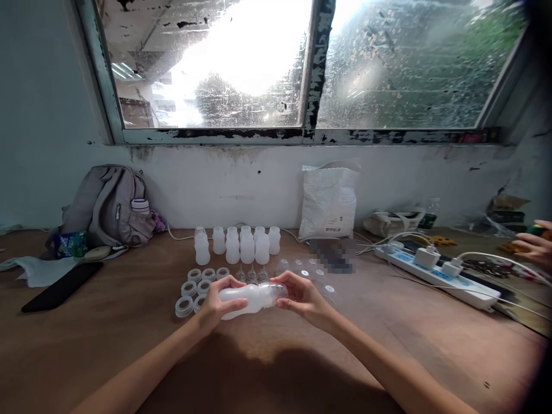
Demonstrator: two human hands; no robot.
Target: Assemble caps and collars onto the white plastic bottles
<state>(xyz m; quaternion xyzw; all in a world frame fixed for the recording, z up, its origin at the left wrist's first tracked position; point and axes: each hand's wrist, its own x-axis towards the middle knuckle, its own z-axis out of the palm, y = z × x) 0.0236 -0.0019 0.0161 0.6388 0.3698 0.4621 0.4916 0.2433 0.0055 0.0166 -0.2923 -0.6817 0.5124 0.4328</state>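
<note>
So the thing in hand here is a frosted baby bottle (241, 300), held just above the near-middle part of the brown counter (366, 356), with a clear cap (278, 292) at one end. It's basically lying on its side: the long axis runs left to right across the person's front, the base sits over toward the left and the capped end points right, riding a touch higher in the view. The left grip (219, 300) is wrapped around the body, thumb on the near side and fingers over the far side, so only as wide as the bottle. The right grip (304, 296) has thumb and fingertips pinched on the cap end, curled in pretty close. Just left of it all there's a bunch of white rings (184, 307), some partly hidden by the left one. Clear nipples (251, 275) stand right behind the bottle, and see-through caps (329, 292) are spread behind the right wrist, kinda hard to count. Farther back stand more upright bottles (247, 248), and at the left end of that row is one capped bottle (202, 247), its long axis vertical, top pointing up. Way off right there's a power strip (457, 282).
</note>
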